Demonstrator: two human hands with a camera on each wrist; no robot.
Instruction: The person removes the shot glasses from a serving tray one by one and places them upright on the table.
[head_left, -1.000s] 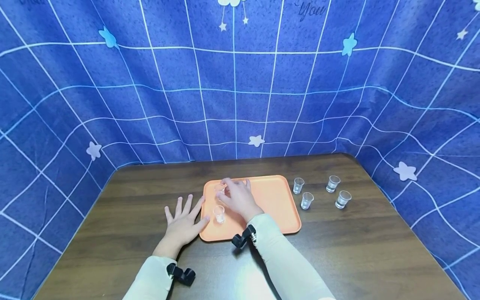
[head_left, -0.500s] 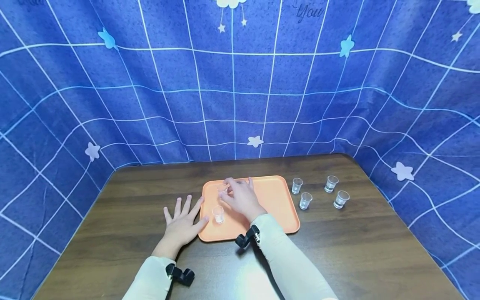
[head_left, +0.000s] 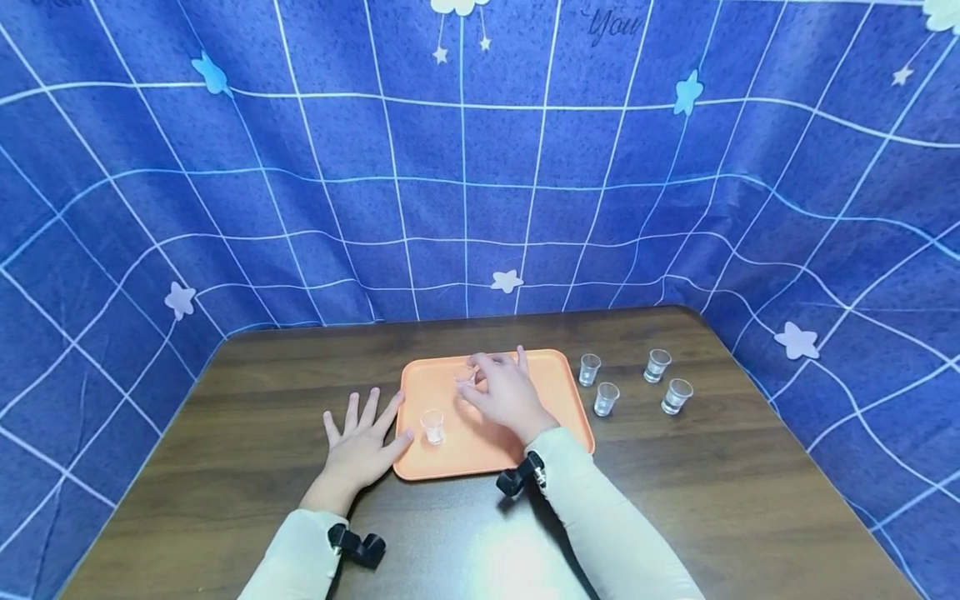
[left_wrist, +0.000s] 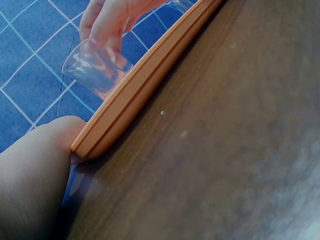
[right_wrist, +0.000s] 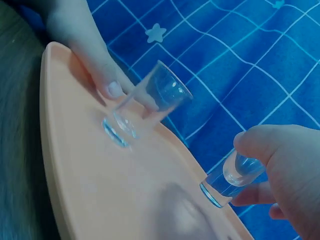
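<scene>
A small clear shot glass (head_left: 432, 429) stands upright on the left part of the orange tray (head_left: 465, 462). My right hand (head_left: 508, 400) pinches a second shot glass (right_wrist: 220, 187) between thumb and fingers, over the far middle of the tray. In the right wrist view its thick base shows below the fingers, close over the tray surface. My left hand (head_left: 356, 454) lies flat with fingers spread at the tray's left edge, thumb and index finger touching the rim. From the left wrist, the standing glass (left_wrist: 95, 70) appears just inside the tray wall.
Right of the tray, several more shot glasses stand upright on the dark wooden table (head_left: 712, 492), among them a near glass (head_left: 607, 399) and a far one (head_left: 657, 365). A blue curtain (head_left: 375, 167) with white lines and stars hangs behind the table.
My right hand has moved rightward across the tray with the shot glass, away from the standing one. The left hand has stayed at the tray edge, and the head view has shifted slightly.
</scene>
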